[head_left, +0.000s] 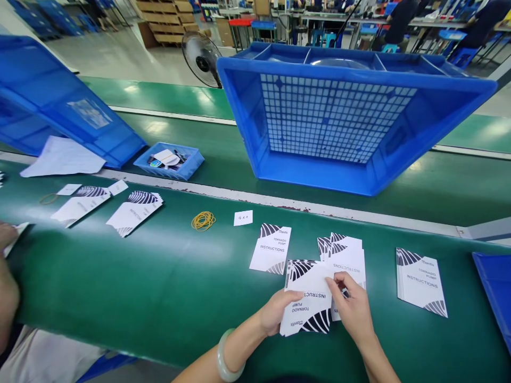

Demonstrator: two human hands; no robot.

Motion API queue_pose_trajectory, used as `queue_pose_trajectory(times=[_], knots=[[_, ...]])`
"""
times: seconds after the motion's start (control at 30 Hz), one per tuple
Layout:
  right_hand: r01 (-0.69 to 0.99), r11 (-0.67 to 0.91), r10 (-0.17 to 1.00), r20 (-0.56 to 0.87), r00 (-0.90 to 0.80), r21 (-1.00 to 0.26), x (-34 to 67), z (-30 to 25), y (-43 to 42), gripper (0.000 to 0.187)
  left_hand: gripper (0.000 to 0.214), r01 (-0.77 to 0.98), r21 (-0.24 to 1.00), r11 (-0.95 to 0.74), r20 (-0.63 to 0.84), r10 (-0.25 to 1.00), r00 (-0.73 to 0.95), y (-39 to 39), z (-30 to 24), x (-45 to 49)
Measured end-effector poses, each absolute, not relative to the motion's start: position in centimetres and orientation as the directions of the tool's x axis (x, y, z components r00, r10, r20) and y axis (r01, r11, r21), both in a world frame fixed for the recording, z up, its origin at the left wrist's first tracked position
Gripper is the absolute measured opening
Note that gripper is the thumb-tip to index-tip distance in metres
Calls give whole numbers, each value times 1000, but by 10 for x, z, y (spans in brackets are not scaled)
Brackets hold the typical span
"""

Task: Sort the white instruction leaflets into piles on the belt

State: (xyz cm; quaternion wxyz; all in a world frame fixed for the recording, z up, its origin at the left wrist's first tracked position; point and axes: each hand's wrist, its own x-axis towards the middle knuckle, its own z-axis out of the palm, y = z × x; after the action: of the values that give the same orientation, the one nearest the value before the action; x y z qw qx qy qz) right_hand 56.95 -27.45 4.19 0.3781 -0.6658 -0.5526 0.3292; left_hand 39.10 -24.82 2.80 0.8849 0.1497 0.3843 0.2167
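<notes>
A stack of instruction leaflets (313, 282), printed upside down to me, is gripped by my left hand (275, 314), its thumb across the top sheet. My right hand (353, 306) pinches near the stack's right corner, thumb and forefinger together; whether a single sheet is between them I cannot tell. Behind the held stack lies a loose pile of leaflets (349, 258), partly covered. One upright leaflet (271, 247) rests left of it, and a neat leaflet stack (421, 282) lies to the right.
Beyond stand a tilted blue crate (319, 173) and a small blue tray (187, 169) of odds and ends. Yellow rubber bands (203, 221), a handwritten slip (243, 217) and fanned leaflets (133, 213) lie leftward. A co-worker's hand (7, 236) shows at the left edge.
</notes>
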Motion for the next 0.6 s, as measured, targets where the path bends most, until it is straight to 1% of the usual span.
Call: queue_pose_trajectory(times=[0.1,0.17,0.27,0.33,0.37,0.4,0.47,0.53,0.6], knots=[[431,-98,971,10,241,-897,574,44,-277,19,45,-282,435,855,-581,505,638,-247,28,390],[336,-151,937,-27,348,-929,580,45,-279,20,48,-312,430,847,-541,519,662,-247,27,388],[138,-244,818,-127,561,-960,595,45,-279,26,49,-378,402,834,-512,547,662,-244,29,386],[55,-272,739,-172,651,-961,606,44,-275,31,50,-436,382,815,-458,577,676,-242,35,385],[62,-283,722,-170,670,-957,611,43,-272,34,53,-462,371,806,-410,588,697,-240,38,385],[112,-294,719,-143,680,-949,616,42,-269,37,56,-481,359,800,-356,594,721,-239,42,386],[295,-303,736,-26,676,-906,621,40,-262,44,61,-499,343,795,-280,594,754,-237,47,386],[450,-264,763,101,639,-853,619,40,-259,45,62,-494,331,804,-280,584,762,-238,51,386],[482,-175,823,142,551,-858,609,44,-262,36,65,-455,315,833,-342,547,764,-242,51,387]])
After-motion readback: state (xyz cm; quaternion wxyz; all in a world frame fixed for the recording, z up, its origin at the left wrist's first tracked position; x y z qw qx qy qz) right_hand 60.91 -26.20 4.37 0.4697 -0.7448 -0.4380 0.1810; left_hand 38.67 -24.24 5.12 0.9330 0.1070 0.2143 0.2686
